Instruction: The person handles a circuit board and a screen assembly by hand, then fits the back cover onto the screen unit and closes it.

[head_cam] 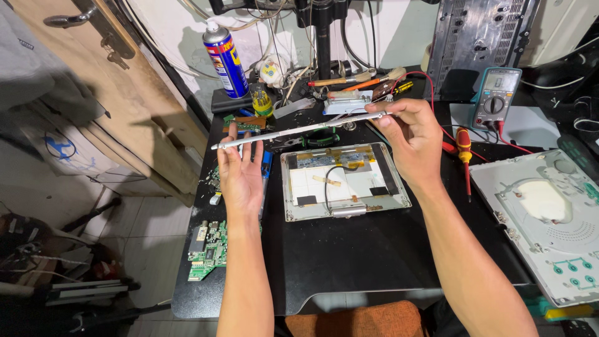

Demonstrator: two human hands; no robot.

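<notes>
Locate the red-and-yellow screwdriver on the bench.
In the head view the red-and-yellow screwdriver lies on the black table just right of the right hand, below the multimeter and left of the grey disc-drive chassis.

The grey device cover (549,231) runs off the right edge; the right hand (409,134) hides the silver strip's (299,131) far end, perhaps pinched there.

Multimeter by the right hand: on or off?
Cannot tell. The multimeter stands upright with red leads attached, but its display is too small to read.
</notes>
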